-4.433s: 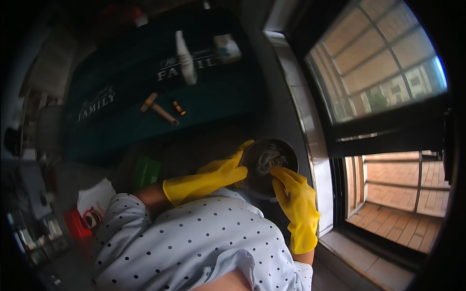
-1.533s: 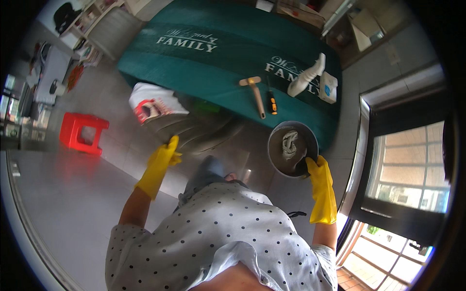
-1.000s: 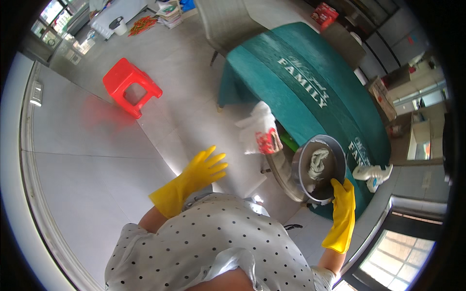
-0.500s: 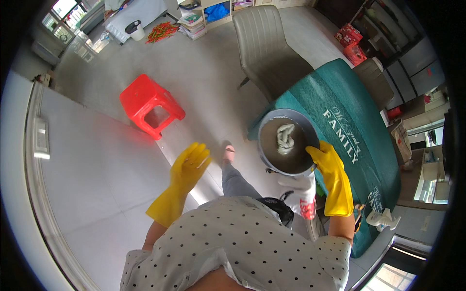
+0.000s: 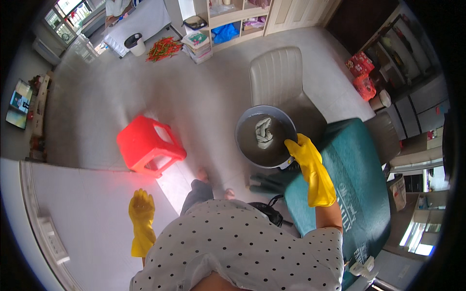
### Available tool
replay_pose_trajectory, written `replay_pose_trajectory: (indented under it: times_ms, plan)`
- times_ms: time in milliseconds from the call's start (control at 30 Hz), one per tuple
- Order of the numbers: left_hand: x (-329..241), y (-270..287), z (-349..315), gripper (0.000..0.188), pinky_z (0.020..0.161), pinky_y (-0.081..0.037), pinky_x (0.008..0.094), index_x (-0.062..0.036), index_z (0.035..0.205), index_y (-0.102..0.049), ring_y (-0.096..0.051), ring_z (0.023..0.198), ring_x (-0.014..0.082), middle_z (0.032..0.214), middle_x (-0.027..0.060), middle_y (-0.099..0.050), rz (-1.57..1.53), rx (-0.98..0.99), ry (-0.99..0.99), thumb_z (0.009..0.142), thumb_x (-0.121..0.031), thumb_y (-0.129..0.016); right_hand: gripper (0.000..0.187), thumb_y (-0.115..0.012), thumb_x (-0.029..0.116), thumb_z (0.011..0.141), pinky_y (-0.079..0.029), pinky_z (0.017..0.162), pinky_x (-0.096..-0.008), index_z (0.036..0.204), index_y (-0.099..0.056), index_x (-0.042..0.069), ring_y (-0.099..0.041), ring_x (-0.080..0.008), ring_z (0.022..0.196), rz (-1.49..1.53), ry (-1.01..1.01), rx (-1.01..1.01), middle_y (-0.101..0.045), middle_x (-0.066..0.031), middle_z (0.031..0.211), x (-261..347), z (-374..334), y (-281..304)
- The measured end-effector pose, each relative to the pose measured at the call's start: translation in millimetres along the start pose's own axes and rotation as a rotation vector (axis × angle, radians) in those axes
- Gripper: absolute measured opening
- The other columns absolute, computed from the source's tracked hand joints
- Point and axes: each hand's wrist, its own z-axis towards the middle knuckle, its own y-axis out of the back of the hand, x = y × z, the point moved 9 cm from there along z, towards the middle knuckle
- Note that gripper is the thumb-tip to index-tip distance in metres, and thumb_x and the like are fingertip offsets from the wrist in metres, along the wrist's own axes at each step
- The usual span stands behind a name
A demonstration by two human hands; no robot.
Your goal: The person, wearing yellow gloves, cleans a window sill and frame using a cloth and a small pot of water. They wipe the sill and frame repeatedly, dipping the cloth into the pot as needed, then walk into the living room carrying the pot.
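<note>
A grey bucket point(image 5: 241, 127) hangs from my right hand point(image 5: 308, 162), which wears a yellow rubber glove. My thumb is over its rim on the right side, and the fingers behind are partly hidden. Murky brownish water partly fills the bucket. A pale grey twisted cloth point(image 5: 263, 132) lies in the middle of the water. Off to the left, my left hand point(image 5: 142, 213), in a matching yellow glove, holds nothing. Its fingers are stretched upward, and the glove looks wet.
A red plastic stool point(image 5: 145, 143) stands ahead on the left. The green-covered table point(image 5: 359, 160) is close on my right, with a grey chair point(image 5: 279, 77) behind the bucket. Red peppers point(image 5: 163, 48), a white bin point(image 5: 136, 44) and shelves point(image 5: 238, 19) are farther off.
I have walked forward, and the stool and chair are nearer. The bucket has shifted left, away from above the table edge. My left hand has dropped down and to the left.
</note>
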Motion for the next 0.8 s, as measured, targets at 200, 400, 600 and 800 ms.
replay_pose_trajectory:
  times_ms: [200, 400, 600, 800]
  plan:
    - [-63, -131, 152, 0.013, 0.087, -0.051, 0.0333, -0.0085, 0.106, -0.065, -0.06, 0.089, 0.015, 0.101, -0.0016, -0.065, 0.147, 0.48, 0.018, 0.103, -0.016, -0.055, 0.043, -0.063, 0.034, 0.096, -0.052, 0.082, -0.0345, 0.116, -0.07, -0.003, -0.07, -0.0275, 0.088, 0.081, -0.009, -0.162, -0.075, -0.0153, 0.099, 83, 122, -4]
    - [-96, -367, 294, 0.022, 0.097, -0.055, 0.0395, -0.006, 0.117, -0.068, -0.066, 0.106, 0.0222, 0.118, 0.0063, -0.07, 0.318, 0.334, -0.088, 0.102, -0.021, -0.059, 0.04, -0.062, 0.031, 0.097, -0.053, 0.081, -0.0338, 0.115, -0.07, -0.005, -0.07, -0.0264, 0.086, 0.139, -0.012, -0.191, -0.076, -0.0152, 0.099, 131, 249, 2]
    - [-22, -657, 297, 0.026, 0.101, -0.056, 0.0394, 0.0006, 0.126, -0.064, -0.065, 0.115, 0.0243, 0.127, 0.0123, -0.065, 0.941, 1.025, -0.712, 0.105, -0.012, -0.058, 0.039, -0.061, 0.032, 0.097, -0.052, 0.084, -0.0347, 0.114, -0.071, -0.002, -0.07, -0.0279, 0.088, 0.087, -0.124, -0.308, -0.076, -0.0152, 0.097, 198, 348, 3]
    - [0, -752, 431, 0.029, 0.101, -0.056, 0.0381, 0.0018, 0.127, -0.061, -0.069, 0.109, 0.0271, 0.121, 0.016, -0.068, 0.782, 0.768, -0.335, 0.104, -0.016, -0.062, 0.041, -0.061, 0.038, 0.097, -0.055, 0.082, -0.036, 0.116, -0.072, 0.003, -0.071, -0.0291, 0.095, 0.015, -0.145, -0.391, -0.075, -0.0143, 0.101, 194, 479, 26]
